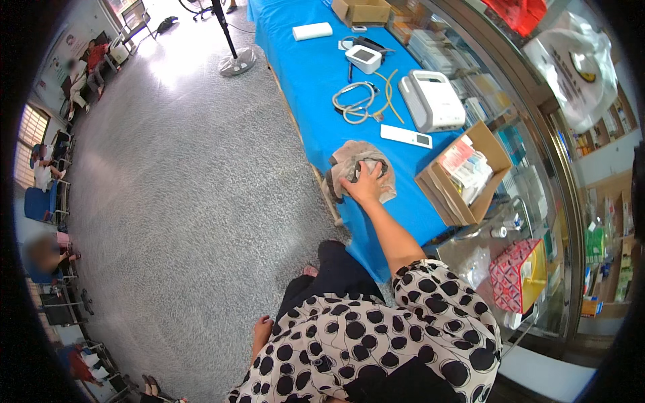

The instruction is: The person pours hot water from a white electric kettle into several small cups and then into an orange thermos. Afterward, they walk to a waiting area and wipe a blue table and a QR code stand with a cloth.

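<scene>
My right hand (365,185) reaches over the blue-covered table (322,95) and bears down on a crumpled beige and grey cloth (355,150). Its thumb and fingers are spread around a bunched fold of the cloth. The cloth lies near the table's left edge. Down at my side hangs my left hand (262,328), away from the table; its fingers are partly hidden, and nothing shows in it. Beyond the cloth lie a white remote control (406,136) and a coiled grey tube (347,103). A cardboard box (434,194) of packets stands right of my right hand.
Farther along stand a white medical device (433,101), a blood pressure monitor (364,59), a white roll (312,31) and another cardboard box (360,12). A glass cabinet (529,126) borders the right. A patterned pink box (514,282) is nearby. People sit along the left wall.
</scene>
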### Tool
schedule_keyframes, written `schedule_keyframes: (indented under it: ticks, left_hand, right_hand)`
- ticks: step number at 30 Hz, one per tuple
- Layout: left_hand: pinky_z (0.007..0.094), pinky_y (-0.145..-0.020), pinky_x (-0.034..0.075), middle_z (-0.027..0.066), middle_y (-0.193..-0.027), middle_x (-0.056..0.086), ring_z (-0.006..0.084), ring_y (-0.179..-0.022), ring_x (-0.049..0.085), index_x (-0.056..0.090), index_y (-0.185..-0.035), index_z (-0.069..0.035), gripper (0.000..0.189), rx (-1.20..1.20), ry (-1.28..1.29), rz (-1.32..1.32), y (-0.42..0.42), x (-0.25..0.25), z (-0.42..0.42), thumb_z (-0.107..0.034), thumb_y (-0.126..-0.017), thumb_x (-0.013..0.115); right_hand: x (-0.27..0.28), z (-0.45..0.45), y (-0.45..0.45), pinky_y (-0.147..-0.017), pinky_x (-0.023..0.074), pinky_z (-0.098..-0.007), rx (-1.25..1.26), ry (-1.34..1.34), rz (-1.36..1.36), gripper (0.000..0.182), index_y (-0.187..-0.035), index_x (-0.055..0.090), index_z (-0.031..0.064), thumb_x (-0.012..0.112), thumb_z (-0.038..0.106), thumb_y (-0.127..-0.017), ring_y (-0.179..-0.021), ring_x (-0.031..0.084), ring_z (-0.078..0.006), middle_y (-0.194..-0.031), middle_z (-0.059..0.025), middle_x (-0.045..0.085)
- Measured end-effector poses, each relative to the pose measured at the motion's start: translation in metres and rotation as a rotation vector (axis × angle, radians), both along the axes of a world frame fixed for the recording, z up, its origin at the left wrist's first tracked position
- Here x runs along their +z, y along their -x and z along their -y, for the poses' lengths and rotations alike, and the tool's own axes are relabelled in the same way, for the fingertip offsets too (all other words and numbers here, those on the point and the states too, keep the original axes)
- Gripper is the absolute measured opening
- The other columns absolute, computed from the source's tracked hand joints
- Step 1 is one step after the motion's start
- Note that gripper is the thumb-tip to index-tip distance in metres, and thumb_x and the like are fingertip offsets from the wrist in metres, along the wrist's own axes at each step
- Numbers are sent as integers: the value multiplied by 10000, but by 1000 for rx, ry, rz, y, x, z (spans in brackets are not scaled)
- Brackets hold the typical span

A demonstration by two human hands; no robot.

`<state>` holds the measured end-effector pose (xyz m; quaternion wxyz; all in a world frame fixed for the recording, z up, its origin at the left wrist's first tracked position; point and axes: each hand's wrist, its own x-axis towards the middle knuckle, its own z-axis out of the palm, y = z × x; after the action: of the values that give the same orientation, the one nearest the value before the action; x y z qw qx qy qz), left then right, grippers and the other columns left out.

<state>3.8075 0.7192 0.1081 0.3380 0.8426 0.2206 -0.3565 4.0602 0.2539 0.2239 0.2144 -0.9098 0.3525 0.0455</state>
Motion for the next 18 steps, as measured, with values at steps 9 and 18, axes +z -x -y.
schedule_keyframes:
  ticks: [9,18]
  left_hand:
    - [265,-609,455,88,-804,623,137,-662,564,527,-1110,13,408,118,123,3,-127,15,31,-154,-738,535]
    - [291,-669,461,110,-801,629,175,-724,586,559,-1081,-7,380,125,84,120,-281,5,45,-193,-752,520]
  right_hand:
    - [-19,-6,-73,-892,241,-636,310,184,227,454,-998,511,184,709,268,-597,-1189,213,-494,-1311,-162,269]
    - [-13,-18,-168,-805,425,-422,678,-410,560,364,-888,535,137,673,77,-556,-990,478,-364,-1086,-129,456]
